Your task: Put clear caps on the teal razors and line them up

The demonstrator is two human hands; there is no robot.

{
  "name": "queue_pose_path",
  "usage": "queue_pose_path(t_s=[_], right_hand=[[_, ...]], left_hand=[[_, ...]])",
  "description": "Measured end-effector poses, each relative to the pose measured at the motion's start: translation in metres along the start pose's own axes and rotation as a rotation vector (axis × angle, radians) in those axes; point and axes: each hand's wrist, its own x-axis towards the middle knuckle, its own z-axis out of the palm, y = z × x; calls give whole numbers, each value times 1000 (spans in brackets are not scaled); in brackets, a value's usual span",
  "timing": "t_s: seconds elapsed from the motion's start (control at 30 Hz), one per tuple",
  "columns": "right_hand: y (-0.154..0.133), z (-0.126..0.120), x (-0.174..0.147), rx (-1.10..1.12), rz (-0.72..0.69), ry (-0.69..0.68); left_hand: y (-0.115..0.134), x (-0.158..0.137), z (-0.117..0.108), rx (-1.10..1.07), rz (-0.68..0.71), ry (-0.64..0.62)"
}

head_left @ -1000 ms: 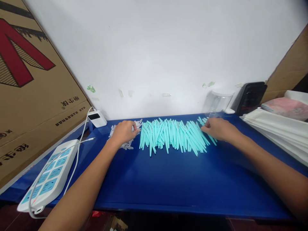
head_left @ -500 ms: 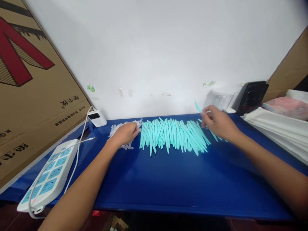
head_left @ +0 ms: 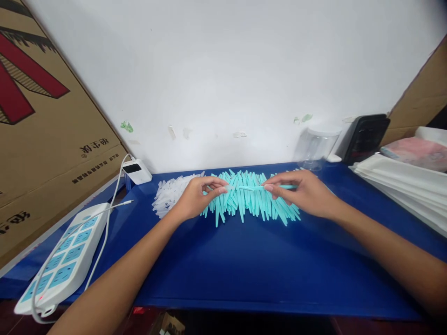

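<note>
My right hand (head_left: 302, 191) is closed in a pinch on a slim teal stick (head_left: 256, 188), shaped like an eyebrow razor and held level with its narrow end toward the left. Facing it, my left hand (head_left: 200, 195) pinches a small translucent cap (head_left: 229, 187), mostly hidden by the fingers. A short gap separates the cap from the stick's tip. Below both hands lies a broad heap of similar teal sticks (head_left: 242, 202). Left of it spreads a pile of translucent caps (head_left: 169, 191), partly behind my left hand.
On the blue table (head_left: 244, 260), a white power strip (head_left: 64, 260) and a white device (head_left: 137, 171) with cables lie left. A clear jar (head_left: 316, 149), a black object (head_left: 365, 139) and white sheets (head_left: 401, 179) stand right. A large cardboard box (head_left: 52, 116) borders the left side.
My left hand has come away from the translucent pile to the right with a cap. My right hand has moved slightly left and turned the teal stick level, bringing both hands close together.
</note>
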Motion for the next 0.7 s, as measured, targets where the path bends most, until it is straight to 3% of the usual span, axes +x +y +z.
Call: queue_pose_path(t_s=[0.23, 0.4, 0.7], right_hand=[[-5, 6, -2, -26, -37, -42], [-5, 3, -2, -76, -84, 13], [-7, 7, -3, -57, -42, -19]], left_hand=[[7, -3, 7, 3, 18, -23], [6, -3, 7, 9, 14, -22], [10, -5, 10, -35, 3, 18]])
